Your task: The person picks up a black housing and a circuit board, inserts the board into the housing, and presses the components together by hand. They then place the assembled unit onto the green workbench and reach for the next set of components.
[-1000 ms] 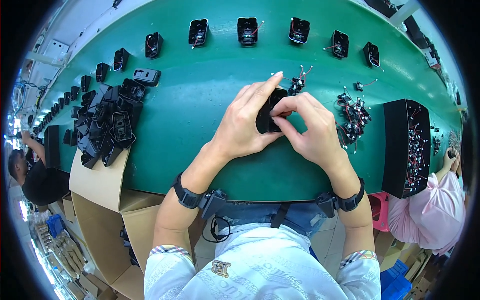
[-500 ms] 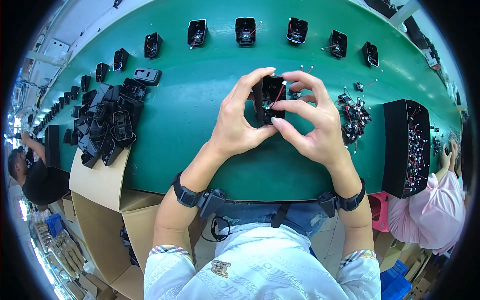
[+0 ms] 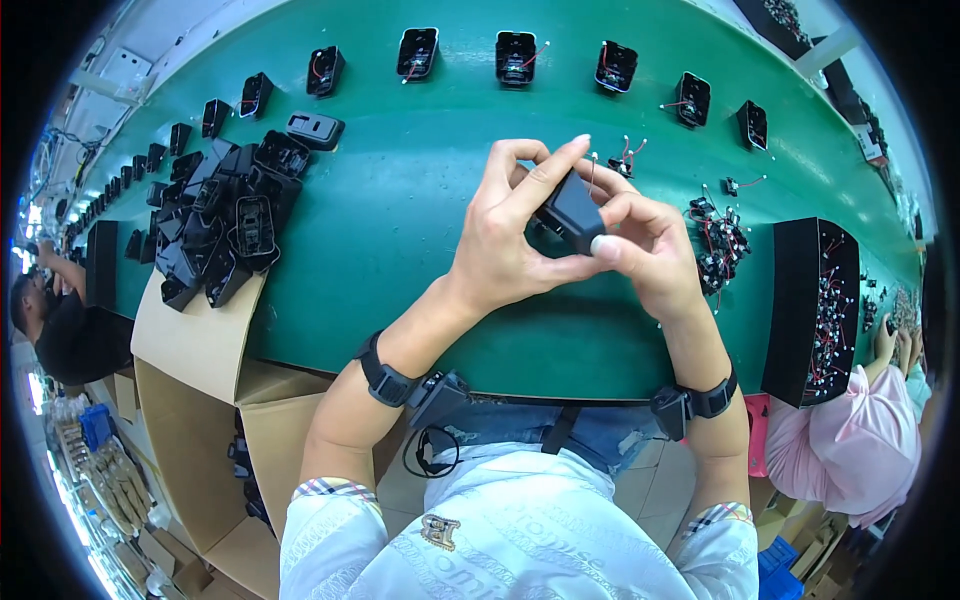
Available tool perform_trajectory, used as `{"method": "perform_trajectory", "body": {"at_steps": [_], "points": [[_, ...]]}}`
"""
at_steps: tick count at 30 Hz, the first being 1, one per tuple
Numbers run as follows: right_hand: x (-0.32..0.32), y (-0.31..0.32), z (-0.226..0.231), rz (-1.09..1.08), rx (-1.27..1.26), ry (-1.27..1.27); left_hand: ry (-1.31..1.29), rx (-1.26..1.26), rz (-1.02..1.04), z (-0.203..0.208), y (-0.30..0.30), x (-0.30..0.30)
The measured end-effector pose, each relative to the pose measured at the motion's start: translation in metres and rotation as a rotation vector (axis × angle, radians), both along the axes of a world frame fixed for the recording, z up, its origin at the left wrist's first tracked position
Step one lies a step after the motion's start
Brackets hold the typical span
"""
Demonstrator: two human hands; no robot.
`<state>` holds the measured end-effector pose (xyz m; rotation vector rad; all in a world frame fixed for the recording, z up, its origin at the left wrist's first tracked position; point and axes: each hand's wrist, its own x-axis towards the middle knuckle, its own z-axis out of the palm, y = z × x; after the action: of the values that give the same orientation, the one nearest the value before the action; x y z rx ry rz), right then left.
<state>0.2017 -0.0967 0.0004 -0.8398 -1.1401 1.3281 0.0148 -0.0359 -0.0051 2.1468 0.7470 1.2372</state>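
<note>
Between both hands I hold a black plastic housing (image 3: pixel 574 212), tilted so that its smooth outer side shows and its open inside is mostly hidden. My left hand (image 3: pixel 510 215) grips it from the left, fingers over the top and thumb below. My right hand (image 3: pixel 650 240) closes on its right side, thumb against the lower corner. A thin wire with a white connector (image 3: pixel 594 160) rises beside the housing. Just behind my right fingers lie small parts with red and black wires (image 3: pixel 624 165).
A heap of black housings (image 3: pixel 215 215) lies left, beside an open cardboard box (image 3: pixel 190 430). Wired housings (image 3: pixel 516 60) stand in a row along the green table's far side. At right are a pile of wired parts (image 3: pixel 718 245) and a black bin (image 3: pixel 795 310). Co-workers sit at both sides.
The housing has been turned in my hands from open side up to its outer side. Both hands have shifted slightly right.
</note>
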Motion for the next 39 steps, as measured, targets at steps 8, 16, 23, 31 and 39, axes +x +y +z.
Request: {"method": "perform_trajectory", "body": {"at_steps": [8,16,23,31,39], "points": [[0.004,-0.004,-0.008,0.189,-0.281,0.335,-0.086,0.107,0.033,0.005,0.003,0.003],[-0.002,-0.005,0.008,-0.086,-0.14,-0.047,0.041,0.103,0.067,0.003,0.001,-0.002],[-0.005,-0.005,0.007,-0.088,-0.277,0.004,0.077,0.094,0.082,-0.002,0.005,-0.001],[-0.013,-0.008,0.006,-0.155,-0.226,0.015,0.093,0.07,0.078,-0.003,0.006,-0.001],[-0.008,-0.006,0.012,-0.066,-0.26,0.084,0.061,0.089,0.06,-0.005,0.008,0.001]]}}
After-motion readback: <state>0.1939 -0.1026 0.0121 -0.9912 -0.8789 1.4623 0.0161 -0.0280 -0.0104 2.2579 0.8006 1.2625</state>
